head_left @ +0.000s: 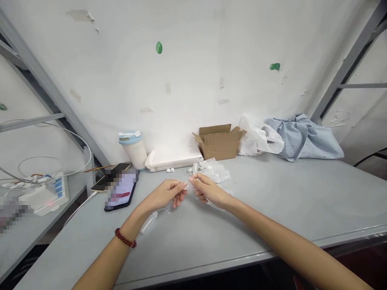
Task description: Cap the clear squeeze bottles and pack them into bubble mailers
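Note:
Above the middle of the grey table, my left hand (169, 195) and my right hand (208, 190) nearly meet, thumbs and forefingers pinched together. Something small and translucent shows between the fingertips, too small to name. Below my left wrist, a clear small tube-like bottle (149, 223) lies on the table, with a thin pale strand beside it. Just beyond my right hand is a heap of clear plastic pieces (215, 170), some bottle-shaped. More clear plastic lies partly hidden beneath my right hand.
Along the wall stand a blue-lidded cup (134, 151), a white flat stack (177, 157), an open cardboard box (220, 146), a white plastic bag (256, 139) and blue cloth (305, 139). Two phones (123, 189) lie left. A power strip (50, 195) with cables sits on the neighbouring surface.

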